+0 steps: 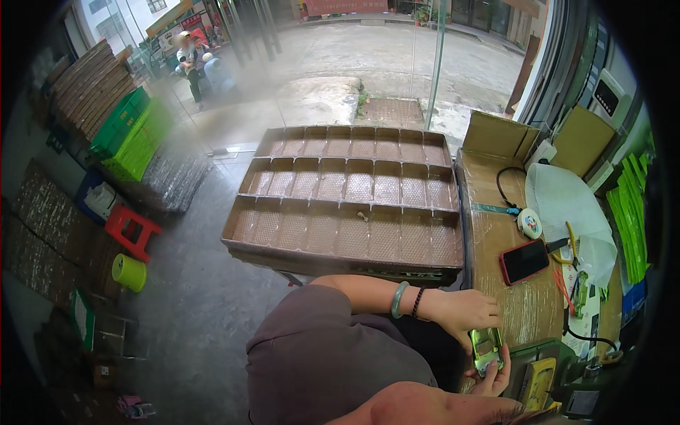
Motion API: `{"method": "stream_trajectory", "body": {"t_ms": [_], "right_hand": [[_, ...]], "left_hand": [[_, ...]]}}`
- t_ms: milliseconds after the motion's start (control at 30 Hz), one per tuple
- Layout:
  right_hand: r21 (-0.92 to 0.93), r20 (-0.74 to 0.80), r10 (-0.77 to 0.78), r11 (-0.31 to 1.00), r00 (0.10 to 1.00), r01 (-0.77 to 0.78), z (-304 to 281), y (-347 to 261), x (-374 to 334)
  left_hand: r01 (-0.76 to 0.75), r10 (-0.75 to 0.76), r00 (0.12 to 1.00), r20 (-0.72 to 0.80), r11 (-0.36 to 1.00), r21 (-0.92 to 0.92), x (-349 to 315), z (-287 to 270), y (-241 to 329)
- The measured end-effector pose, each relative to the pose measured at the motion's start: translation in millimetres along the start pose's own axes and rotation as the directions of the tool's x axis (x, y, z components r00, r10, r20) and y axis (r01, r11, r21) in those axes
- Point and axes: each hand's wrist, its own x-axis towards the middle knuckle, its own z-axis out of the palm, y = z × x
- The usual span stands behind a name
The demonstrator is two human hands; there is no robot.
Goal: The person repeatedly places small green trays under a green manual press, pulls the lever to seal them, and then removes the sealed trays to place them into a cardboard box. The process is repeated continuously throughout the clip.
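Observation:
A shiny green metallic piece (486,349), roughly rectangular with a recessed middle, is held between my two hands at the right-hand bench. My right hand (496,377) grips its lower end from beneath, thumb on the face. At its upper end my left hand (464,310) is closed with bent fingers, and the hand hides part of that edge. A jade-like bangle (399,300) and a dark beaded bracelet (418,302) circle my left wrist. Close beside my right hand stands a green machine (520,358) with a yellow block (540,382).
A shallow cardboard box (340,262) with several compartments stands ahead; a small scrap (363,216) lies inside. On the bench (489,248) are a phone (524,262), yellow-handled pliers (571,244) and a white sheet (567,205). A red stool (133,231) stands left.

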Motion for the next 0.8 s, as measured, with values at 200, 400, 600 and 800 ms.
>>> {"method": "stream_trajectory", "body": {"t_ms": [200,400,600,800], "right_hand": [[0.159,-0.003,0.039,0.987,0.999,-0.038,-21,7,-3],[0.167,-0.155,0.036,0.986,0.987,-0.009,-9,-12,-17],[-0.148,-0.24,-0.158,0.981,0.958,0.124,7,-28,-45],[0.084,-0.231,-0.136,0.984,0.963,0.159,-41,0,-75]], "left_hand": [[-0.068,0.073,0.997,0.031,0.985,-0.158,11,-9,-16],[-0.149,0.171,0.983,0.074,0.96,-0.237,36,-18,-20],[-0.26,0.276,0.956,0.099,0.955,-0.145,70,-20,-43],[-0.119,0.128,0.987,-0.098,0.989,0.089,101,-62,-85]]}}
